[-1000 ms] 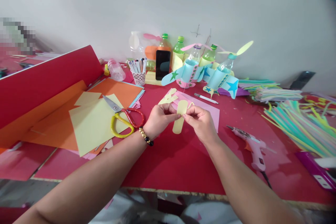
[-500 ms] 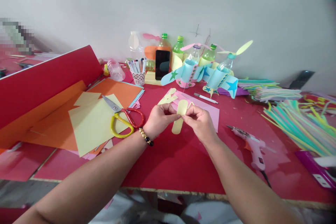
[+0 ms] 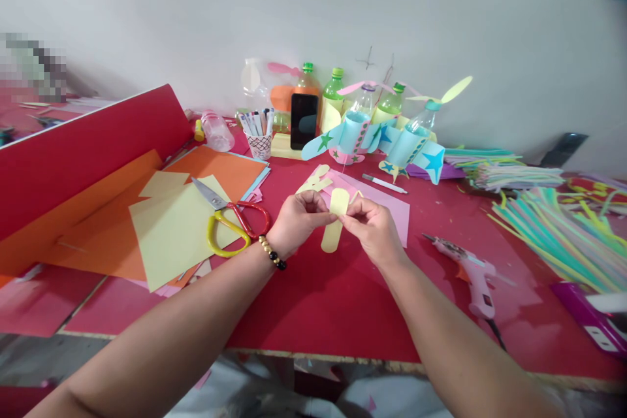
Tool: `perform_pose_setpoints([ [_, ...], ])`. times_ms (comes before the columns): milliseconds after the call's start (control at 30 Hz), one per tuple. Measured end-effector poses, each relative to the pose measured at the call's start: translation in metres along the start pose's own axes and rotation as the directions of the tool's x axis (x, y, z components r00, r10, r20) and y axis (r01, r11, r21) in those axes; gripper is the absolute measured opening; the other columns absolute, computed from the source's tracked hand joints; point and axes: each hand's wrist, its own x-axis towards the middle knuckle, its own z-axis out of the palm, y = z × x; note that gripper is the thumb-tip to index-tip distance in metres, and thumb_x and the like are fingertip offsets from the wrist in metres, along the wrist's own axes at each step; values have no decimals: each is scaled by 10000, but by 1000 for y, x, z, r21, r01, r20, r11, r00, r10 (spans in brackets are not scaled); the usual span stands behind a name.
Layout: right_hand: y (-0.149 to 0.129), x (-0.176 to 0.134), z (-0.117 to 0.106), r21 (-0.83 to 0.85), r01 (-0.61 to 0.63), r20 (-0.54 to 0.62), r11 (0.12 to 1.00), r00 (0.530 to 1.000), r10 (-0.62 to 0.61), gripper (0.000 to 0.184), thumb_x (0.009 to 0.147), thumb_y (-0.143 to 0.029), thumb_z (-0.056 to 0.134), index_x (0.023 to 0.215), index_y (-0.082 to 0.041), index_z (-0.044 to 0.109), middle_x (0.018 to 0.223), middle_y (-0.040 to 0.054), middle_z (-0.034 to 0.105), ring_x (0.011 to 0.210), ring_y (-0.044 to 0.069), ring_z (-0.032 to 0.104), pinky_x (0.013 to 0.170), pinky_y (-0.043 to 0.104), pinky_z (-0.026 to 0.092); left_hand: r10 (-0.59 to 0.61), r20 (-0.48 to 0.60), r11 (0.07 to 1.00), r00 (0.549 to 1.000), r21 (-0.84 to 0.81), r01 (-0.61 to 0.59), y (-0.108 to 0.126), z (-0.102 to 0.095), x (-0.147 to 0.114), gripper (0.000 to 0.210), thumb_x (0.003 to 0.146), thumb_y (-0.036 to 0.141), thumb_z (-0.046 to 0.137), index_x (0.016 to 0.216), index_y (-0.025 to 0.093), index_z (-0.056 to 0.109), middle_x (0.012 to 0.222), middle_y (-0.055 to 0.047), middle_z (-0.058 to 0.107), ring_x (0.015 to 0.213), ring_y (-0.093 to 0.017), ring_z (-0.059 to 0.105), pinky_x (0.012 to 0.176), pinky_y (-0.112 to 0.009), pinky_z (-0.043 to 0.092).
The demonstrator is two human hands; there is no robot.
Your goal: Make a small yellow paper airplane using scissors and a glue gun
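Observation:
Between my two hands is a pale yellow paper strip [image 3: 332, 237] with rounded ends, pinched at its middle and held above the red tabletop. My left hand [image 3: 300, 221] closes thumb and fingers on its left edge. From the other side, my right hand [image 3: 373, 225] pinches its right edge. Just behind lie more pale yellow paper cutouts [image 3: 317, 177], resting on pink paper [image 3: 396, 209]. A pair of scissors [image 3: 226, 217] with one red and one yellow handle lies by my left wrist, partly on a yellow sheet [image 3: 171, 228].
Bottle planes wrapped in blue paper [image 3: 353, 134] stand at the back, near a phone [image 3: 304, 121] and a cup of pens [image 3: 257, 142]. On the right lie a pink glue gun [image 3: 470, 268], colourful strips [image 3: 553, 228] and a purple power strip [image 3: 588, 317]. Orange sheets [image 3: 98, 241] cover the left.

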Motion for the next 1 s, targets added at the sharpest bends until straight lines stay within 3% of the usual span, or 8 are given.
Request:
perform_pose_setpoints([
  [267,5,3,-1,108,-63,3,992,998,63,153,706,-206,676,628,-187,547,604,-46,500,568,103,436,556,252,348,-20,-14,1000,1000,-21,20,4,2,1,189,647,186,743,717,122,580,689,22,567,624,-68,512,640,-209,423],
  [533,9,3,-2,116,-103,-31,988,994,107,170,706,-257,688,624,-190,555,606,-40,500,583,116,430,578,267,343,-48,93,999,995,-13,50,3,0,0,218,635,149,746,796,126,601,706,18,575,642,-77,520,650,-217,418],
  [1000,8,2,-3,87,-104,-40,991,993,108,167,721,-282,668,628,-191,563,576,-43,483,564,116,405,567,272,325,-20,61,999,998,42,17,4,2,-2,169,665,212,743,738,128,616,703,21,587,649,-82,526,646,-220,422],
])
